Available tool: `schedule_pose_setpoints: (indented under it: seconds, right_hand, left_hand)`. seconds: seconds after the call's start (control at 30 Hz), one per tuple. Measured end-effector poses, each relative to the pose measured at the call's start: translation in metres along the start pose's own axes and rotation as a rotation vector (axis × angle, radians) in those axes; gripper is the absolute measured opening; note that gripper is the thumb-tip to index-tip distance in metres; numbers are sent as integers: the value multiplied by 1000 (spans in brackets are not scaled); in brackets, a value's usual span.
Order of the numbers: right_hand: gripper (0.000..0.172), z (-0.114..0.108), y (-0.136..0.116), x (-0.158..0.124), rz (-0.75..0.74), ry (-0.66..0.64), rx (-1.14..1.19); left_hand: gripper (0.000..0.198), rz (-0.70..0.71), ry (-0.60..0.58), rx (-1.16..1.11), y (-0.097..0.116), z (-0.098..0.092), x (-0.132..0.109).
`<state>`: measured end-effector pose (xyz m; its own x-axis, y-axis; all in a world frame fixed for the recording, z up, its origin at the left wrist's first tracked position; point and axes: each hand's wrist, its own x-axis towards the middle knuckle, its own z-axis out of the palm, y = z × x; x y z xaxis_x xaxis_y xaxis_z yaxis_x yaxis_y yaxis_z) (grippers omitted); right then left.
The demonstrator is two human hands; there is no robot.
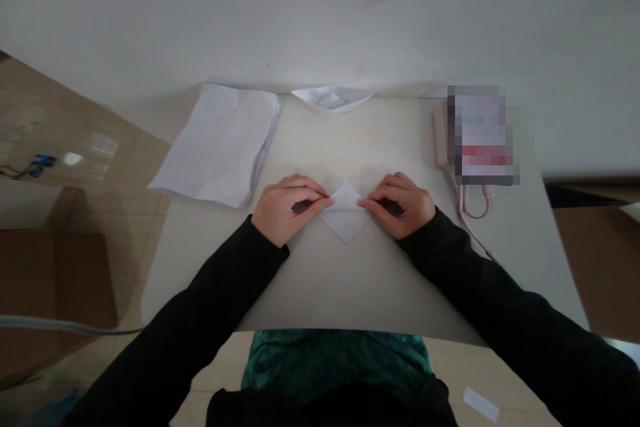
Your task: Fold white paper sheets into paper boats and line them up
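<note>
A small white sheet of folded paper point(345, 219), diamond-shaped with a crease down its middle, lies at the centre of the table. My left hand point(293, 207) pinches its left corner between thumb and fingers. On the opposite side, my right hand point(401, 203) grips the right corner in the same way. Both thumbs rest on top of the paper, while the fingertips beneath or behind it are partly hidden. Beyond the hands, against the wall, sits a folded paper boat point(333, 100).
A stack of white paper point(225, 140) lies at the table's back left. At the back right, a pink device point(441, 137) with a cable point(473, 230) stands beside a blurred-out rectangular object point(483, 127). The wall point(320, 20) bounds the white table point(320, 293). Cardboard boxes point(85, 273) stand on the floor.
</note>
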<state>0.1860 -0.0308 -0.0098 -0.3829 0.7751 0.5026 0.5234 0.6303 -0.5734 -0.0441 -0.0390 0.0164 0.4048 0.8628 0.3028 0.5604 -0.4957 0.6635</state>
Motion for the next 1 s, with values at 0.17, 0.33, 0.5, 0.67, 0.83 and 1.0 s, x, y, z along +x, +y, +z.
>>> schedule_pose_setpoints:
  seconds: [0.17,0.33,0.5,0.67,0.83,1.0]
  right_hand:
    - [26,6,-6,0,62,42,-61]
    - [25,8,-10,0,84,66,-105]
    - [27,10,-12,1,129,72,-120]
    - [28,11,-12,1,181,64,-127]
    - [29,14,-13,2,202,85,-139]
    - [31,17,-14,2,237,94,-177]
  left_hand:
    - [17,-112,49,17,4,4,0]
    - [18,-182,90,37,6,9,1]
    - [20,-226,104,92,10,10,2]
    - [19,-216,111,93,11,11,2]
    - [19,-202,120,89,11,12,2]
    - [20,-202,129,79,11,14,2]
